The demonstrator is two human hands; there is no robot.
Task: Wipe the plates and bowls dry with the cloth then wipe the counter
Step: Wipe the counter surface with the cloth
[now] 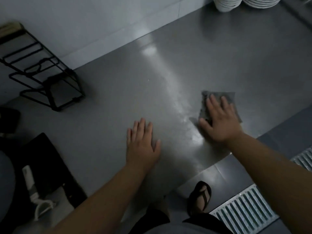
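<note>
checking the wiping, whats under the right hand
A grey cloth lies flat under the right hand, on the counter. Its far edge and corners show past the fingers; the middle and the counter beneath are covered.

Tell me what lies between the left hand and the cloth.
Head view: only bare counter with a shiny streak separates the left hand from the cloth under the right hand.
</note>
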